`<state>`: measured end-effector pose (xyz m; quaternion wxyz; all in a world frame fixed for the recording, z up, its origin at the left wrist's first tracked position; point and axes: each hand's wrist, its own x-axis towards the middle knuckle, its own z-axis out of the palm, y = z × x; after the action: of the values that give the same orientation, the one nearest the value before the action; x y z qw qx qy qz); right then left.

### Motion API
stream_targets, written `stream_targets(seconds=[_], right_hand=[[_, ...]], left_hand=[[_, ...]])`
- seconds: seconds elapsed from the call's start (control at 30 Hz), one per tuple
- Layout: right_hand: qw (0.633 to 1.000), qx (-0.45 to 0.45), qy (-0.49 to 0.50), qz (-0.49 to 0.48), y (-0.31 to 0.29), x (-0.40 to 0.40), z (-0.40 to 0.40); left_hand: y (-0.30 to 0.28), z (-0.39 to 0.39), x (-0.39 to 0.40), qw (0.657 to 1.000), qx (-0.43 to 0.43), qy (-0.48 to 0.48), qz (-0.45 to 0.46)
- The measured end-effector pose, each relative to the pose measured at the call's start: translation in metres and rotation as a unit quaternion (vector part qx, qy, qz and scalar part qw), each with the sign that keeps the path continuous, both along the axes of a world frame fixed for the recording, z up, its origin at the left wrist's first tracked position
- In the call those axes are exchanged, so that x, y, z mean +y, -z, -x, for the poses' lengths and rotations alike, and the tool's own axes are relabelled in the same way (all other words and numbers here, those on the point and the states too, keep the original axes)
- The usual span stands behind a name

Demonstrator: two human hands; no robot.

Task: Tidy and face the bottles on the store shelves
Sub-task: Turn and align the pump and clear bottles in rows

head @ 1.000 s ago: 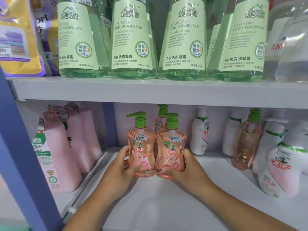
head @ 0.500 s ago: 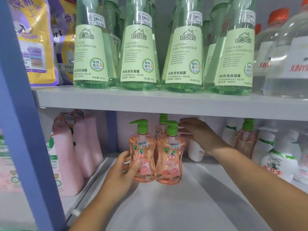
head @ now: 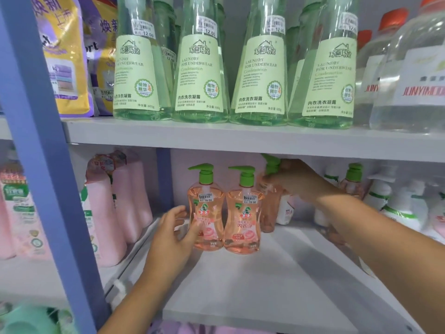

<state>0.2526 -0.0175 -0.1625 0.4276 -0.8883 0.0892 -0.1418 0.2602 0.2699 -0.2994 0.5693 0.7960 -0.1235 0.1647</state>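
Bottles: two peach pump bottles, front-left (head: 206, 213) and front-right (head: 243, 215), stand faced side by side on the lower shelf (head: 277, 285). Right hand (head: 295, 183) has left the front-right one and now grips a third bottle (head: 271, 203) at its 2 o'clock, fingers curled round the neck. Left hand (head: 174, 231) stays loosely cupped on the front-left bottle. Next likely: pulling the third forward.

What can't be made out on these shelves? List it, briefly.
Head view only:
- Third peach pump bottle: label hidden behind the front right peach bottle; neck covered by the right hand.
- White bottles at right: blurred, labels unreadable.
- Clear bottles, upper right: cut off by the edge.
- Left hand: blurred, contact with the left peach bottle unclear.
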Motion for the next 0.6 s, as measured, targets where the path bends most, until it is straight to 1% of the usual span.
stream_targets(seconds=[0.07,0.1,0.13,0.17,0.23,0.27,0.33,0.37,0.4,0.47,0.5,0.53,0.6], right_hand=[[0.996,0.000,0.060,0.071,-0.004,-0.011,0.023],[0.991,0.002,0.088,0.104,-0.005,-0.014,0.038],[0.989,0.005,0.097,0.112,-0.005,-0.018,0.054],[0.992,0.005,0.086,0.087,-0.003,-0.020,0.070],[0.999,0.003,0.031,0.004,0.002,-0.019,0.104],[0.999,0.011,-0.011,-0.030,0.005,-0.014,0.116],[0.991,0.006,-0.115,-0.074,0.010,-0.002,0.129],[0.982,0.002,-0.165,-0.088,0.012,0.007,0.133],[0.975,-0.006,-0.191,-0.108,0.014,0.016,0.136],[0.965,-0.002,-0.229,-0.130,0.016,0.023,0.138],[0.970,-0.007,-0.211,-0.124,0.014,0.023,0.138],[0.979,-0.027,-0.166,-0.117,0.010,0.020,0.136],[0.992,-0.104,0.009,-0.075,0.003,-0.003,0.120]], left_hand=[[-0.006,0.020,-0.008,0.998,-0.031,-0.042,0.043],[-0.008,0.033,-0.016,0.997,-0.035,-0.041,0.062],[-0.011,0.049,-0.027,0.997,-0.034,-0.021,0.068],[-0.014,0.064,-0.039,0.997,-0.032,0.015,0.067],[-0.015,0.083,-0.066,0.993,-0.008,0.108,0.050],[-0.018,0.090,-0.077,0.986,0.020,0.159,0.041],[-0.024,0.096,-0.095,0.964,0.073,0.253,0.036],[-0.026,0.098,-0.102,0.955,0.082,0.283,0.041],[-0.026,0.099,-0.106,0.950,0.083,0.296,0.050],[-0.026,0.099,-0.105,0.952,0.080,0.288,0.071],[-0.025,0.099,-0.103,0.951,0.080,0.287,0.078],[-0.021,0.096,-0.099,0.951,0.085,0.284,0.083],[-0.015,0.090,-0.089,0.948,0.106,0.281,0.108]])
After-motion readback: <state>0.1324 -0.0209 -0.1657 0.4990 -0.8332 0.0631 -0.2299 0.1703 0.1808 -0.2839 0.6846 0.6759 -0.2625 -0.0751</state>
